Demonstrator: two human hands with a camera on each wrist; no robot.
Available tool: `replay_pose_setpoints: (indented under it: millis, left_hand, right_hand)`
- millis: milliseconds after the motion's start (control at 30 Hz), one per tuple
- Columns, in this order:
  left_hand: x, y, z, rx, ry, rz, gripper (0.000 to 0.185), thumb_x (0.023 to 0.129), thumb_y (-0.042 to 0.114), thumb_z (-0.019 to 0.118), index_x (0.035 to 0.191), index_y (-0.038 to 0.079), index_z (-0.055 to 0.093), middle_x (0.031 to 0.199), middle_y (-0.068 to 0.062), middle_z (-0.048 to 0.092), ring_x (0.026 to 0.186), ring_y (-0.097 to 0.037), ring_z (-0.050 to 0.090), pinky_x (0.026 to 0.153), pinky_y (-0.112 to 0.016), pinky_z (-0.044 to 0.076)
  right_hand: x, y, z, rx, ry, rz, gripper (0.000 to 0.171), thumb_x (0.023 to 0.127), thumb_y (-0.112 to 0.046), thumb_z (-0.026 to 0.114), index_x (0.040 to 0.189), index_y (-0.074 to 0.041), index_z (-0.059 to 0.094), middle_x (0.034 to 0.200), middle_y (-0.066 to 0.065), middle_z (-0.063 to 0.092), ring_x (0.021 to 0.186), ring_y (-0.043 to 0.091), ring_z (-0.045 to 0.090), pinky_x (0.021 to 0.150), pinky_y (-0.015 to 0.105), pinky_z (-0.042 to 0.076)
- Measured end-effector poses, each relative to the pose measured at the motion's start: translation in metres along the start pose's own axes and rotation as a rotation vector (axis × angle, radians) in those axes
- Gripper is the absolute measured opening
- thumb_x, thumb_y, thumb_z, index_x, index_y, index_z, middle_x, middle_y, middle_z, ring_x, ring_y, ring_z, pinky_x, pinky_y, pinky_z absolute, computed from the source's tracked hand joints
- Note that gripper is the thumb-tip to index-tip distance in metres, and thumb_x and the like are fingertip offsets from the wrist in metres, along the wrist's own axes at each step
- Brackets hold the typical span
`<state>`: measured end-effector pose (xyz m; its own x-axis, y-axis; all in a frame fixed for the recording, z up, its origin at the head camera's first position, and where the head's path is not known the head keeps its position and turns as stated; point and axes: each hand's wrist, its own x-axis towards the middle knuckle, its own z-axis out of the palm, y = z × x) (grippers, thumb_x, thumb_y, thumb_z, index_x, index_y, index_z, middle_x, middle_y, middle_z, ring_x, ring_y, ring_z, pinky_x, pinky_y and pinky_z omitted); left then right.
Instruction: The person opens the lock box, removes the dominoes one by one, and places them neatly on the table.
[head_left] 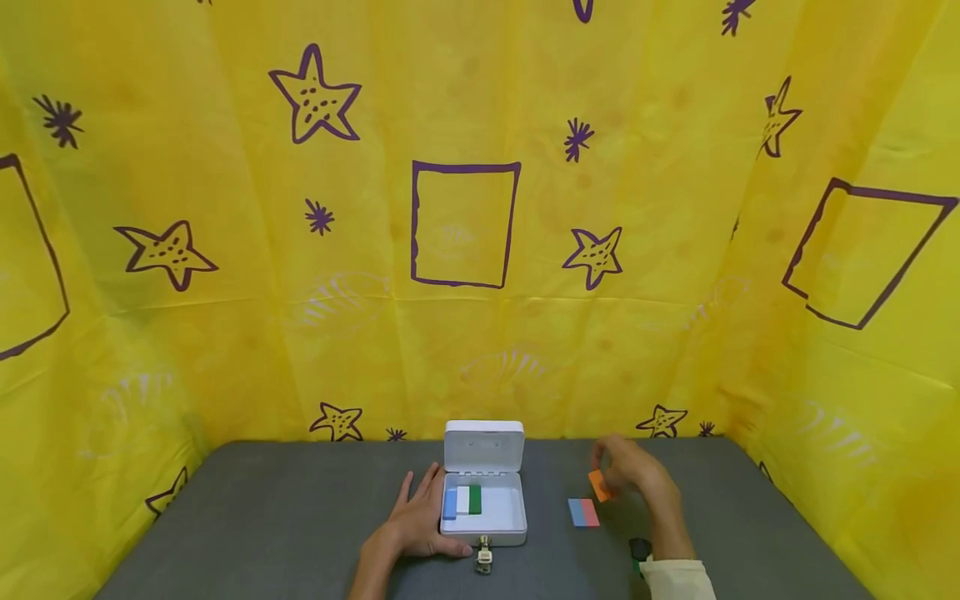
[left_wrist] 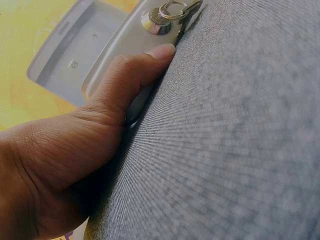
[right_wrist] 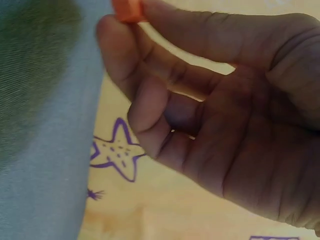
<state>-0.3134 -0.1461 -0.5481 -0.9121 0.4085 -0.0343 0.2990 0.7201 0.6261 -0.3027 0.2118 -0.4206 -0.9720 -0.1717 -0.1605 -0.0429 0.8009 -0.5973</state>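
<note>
In the head view, a small white metal cash box (head_left: 510, 527) sits on the table with its lid (head_left: 483, 447) raised. A light blue block (head_left: 449, 503), a white block (head_left: 462, 500) and a green block (head_left: 475, 499) lie side by side at its left. My left hand (head_left: 422, 518) holds the box at its front left corner, the thumb (left_wrist: 132, 75) along the front wall. Over the table to the right, my right hand (head_left: 628, 467) pinches an orange block (head_left: 598, 485) between thumb and fingertips. Just below it lie a blue block (head_left: 575, 512) and a pink block (head_left: 590, 512), edge to edge.
Keys on a ring (head_left: 483, 563) hang from the lock at the box's front. A small dark object (head_left: 640, 549) lies beside the right sleeve (head_left: 678, 578). A yellow patterned curtain (head_left: 465, 350) encloses the grey table (head_left: 300, 517) at the back and sides.
</note>
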Motion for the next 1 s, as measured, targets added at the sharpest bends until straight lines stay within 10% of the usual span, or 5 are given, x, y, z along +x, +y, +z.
replay_pose_setpoints:
  millis: [1000]
  left_hand:
    - [-0.004,0.003,-0.002,0.011,-0.025,-0.026,0.14,0.066,0.073,0.086,0.164,0.002,0.017,0.173,-0.022,0.022,0.164,-0.04,0.011,0.131,-0.066,-0.008]
  right_hand:
    - [0.01,0.018,0.021,-0.073,-0.126,0.125,0.024,0.08,0.021,0.065,0.085,-0.003,0.061,0.073,0.01,0.058,0.054,0.02,0.06,0.049,0.021,0.047]
